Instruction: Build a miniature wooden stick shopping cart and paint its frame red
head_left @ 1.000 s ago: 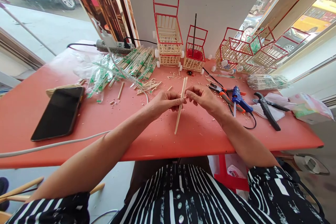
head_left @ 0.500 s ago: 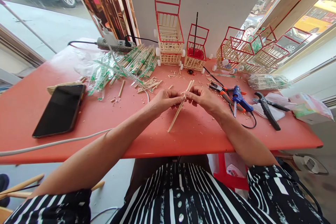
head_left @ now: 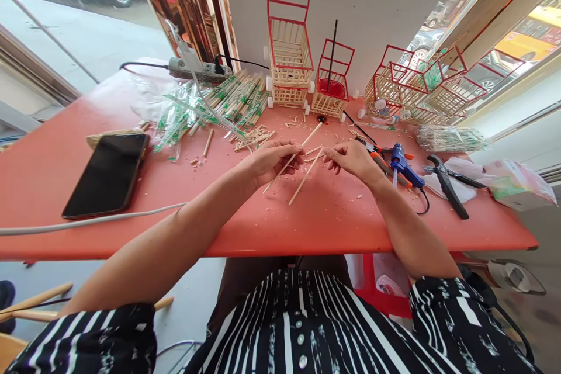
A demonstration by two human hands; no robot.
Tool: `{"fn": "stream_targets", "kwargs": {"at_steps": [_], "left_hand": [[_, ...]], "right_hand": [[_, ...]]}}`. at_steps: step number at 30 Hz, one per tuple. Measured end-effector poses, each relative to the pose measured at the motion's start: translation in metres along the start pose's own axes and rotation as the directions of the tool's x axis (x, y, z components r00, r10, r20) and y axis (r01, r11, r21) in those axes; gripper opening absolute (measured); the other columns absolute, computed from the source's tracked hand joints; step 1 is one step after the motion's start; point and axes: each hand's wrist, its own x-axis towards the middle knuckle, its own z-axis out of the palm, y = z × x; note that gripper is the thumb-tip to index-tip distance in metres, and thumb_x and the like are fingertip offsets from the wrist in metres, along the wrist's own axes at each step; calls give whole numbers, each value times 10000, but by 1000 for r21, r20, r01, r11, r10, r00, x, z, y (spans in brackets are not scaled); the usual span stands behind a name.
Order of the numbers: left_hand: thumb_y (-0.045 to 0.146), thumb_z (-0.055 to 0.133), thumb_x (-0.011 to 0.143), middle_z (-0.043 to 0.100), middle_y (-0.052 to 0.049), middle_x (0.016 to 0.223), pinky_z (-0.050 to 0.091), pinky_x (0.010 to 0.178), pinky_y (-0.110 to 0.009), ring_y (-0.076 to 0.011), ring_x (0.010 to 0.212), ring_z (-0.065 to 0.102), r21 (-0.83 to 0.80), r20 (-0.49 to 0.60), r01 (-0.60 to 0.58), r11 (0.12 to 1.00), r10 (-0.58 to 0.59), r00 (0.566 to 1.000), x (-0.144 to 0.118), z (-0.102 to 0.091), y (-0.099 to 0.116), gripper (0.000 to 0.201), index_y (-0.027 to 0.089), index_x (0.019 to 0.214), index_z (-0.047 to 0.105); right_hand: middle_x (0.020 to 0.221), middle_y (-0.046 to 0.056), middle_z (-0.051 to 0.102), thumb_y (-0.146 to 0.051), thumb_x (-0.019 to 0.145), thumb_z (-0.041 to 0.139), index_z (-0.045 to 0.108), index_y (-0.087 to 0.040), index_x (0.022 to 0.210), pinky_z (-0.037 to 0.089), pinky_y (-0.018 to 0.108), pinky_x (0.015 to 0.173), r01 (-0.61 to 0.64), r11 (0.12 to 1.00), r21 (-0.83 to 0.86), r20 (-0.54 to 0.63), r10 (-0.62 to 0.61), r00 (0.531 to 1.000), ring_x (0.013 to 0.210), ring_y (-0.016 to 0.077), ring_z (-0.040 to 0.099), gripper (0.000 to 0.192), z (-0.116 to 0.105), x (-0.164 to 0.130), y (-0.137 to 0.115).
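Between finger and thumb, my left hand [head_left: 283, 159] holds a thin wooden chopstick [head_left: 311, 135] that slants from upper right to lower left. My right hand [head_left: 346, 159] pinches the upper end of a second chopstick [head_left: 302, 186], whose lower end points down towards the table's front edge. The two sticks are apart and nearly parallel. Small cut wood pieces [head_left: 256, 137] lie beyond my left hand. Past my right hand are a blue glue gun [head_left: 405, 168] and orange-handled pliers [head_left: 381, 165], partly hidden by the gun.
Model carts of wooden sticks with red frames, a tall one [head_left: 289, 49] and a smaller one [head_left: 331, 79], stand at the back. Wrapped chopsticks [head_left: 232, 96], a phone [head_left: 107, 175] and a white cable [head_left: 144, 211] are left. Black-handled cutters [head_left: 447, 187] and a tissue pack [head_left: 521, 184] lie right.
The chopsticks were together in both hands; now they are separated, one in each hand. My hands have moved slightly apart. The view has shifted a little.
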Motion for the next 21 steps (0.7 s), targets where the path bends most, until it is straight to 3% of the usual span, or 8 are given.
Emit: {"fn": "stream_targets", "kwargs": {"at_steps": [6, 12, 13, 16, 18, 19, 20, 21], "left_hand": [[147, 788, 800, 637, -12, 548, 303, 385, -174, -62, 382, 472, 42, 23, -75, 996, 74, 997, 2, -3, -2, 163, 132, 662, 703], [215, 834, 772, 597, 17, 543, 250, 386, -172, -45, 376, 416, 99, 36, -173, 980, 170, 985, 1, -8, -5, 140, 137, 741, 722], [225, 846, 770, 593, 25, 550, 236, 387, -171, -42, 378, 406, 106, 39, -185, 977, 182, 983, 0, -8, -5, 150, 141, 763, 721], [246, 861, 773, 582, 34, 551, 214, 392, -177, -38, 377, 376, 129, 37, -221, 967, 218, 975, -1, -8, -6, 174, 153, 799, 716], [263, 869, 776, 584, 30, 557, 207, 396, -181, -38, 380, 369, 140, 45, -231, 963, 227, 973, 0, -8, -9, 185, 158, 811, 720], [274, 876, 773, 588, 26, 565, 204, 398, -182, -37, 384, 368, 145, 53, -233, 962, 227, 972, 1, -8, -11, 195, 158, 815, 725], [285, 886, 767, 591, 23, 572, 202, 400, -183, -35, 388, 368, 151, 62, -232, 961, 225, 972, 1, -7, -13, 209, 156, 817, 729], [295, 897, 757, 592, 22, 577, 200, 401, -183, -34, 390, 366, 156, 71, -231, 960, 222, 972, 2, -6, -15, 224, 154, 816, 733]], "right_hand": [[657, 45, 751, -659, 953, 814, 760, -185, 734, 527, 254, 544, 113, 992, -60, -268, -125, 955, 514, 107, 642, 525, -33, -12, -15], [749, 50, 751, -504, 1084, 677, 777, -188, 877, 493, 282, 597, 201, 959, -202, -630, -284, 723, 602, 110, 644, 391, -103, -69, -34], [742, 55, 750, -463, 1090, 660, 777, -181, 878, 489, 292, 601, 174, 959, -223, -665, -280, 692, 589, 110, 626, 372, -113, -79, -30], [895, 105, 817, -361, 1065, 641, 819, -168, 1001, 587, 361, 827, -96, 951, -294, -688, -141, 712, 784, 175, 731, 270, -140, -109, 2], [1137, 179, 847, -368, 1035, 673, 822, -160, 1169, 562, 442, 1063, -365, 826, -430, -704, -53, 709, 1075, 271, 776, 289, -156, -127, 36], [1335, 229, 806, -369, 1038, 656, 784, -149, 1320, 524, 467, 1151, -456, 721, -521, -671, -16, 742, 1260, 317, 737, 380, -164, -136, 54], [1512, 271, 713, -373, 1051, 602, 717, -137, 1453, 487, 486, 1206, -509, 593, -624, -626, 11, 780, 1429, 356, 651, 480, -172, -144, 72], [1635, 310, 607, -364, 1027, 622, 651, -104, 1542, 451, 504, 1246, -513, 549, -659, -594, 38, 804, 1538, 395, 563, 578, -179, -151, 88]]}}
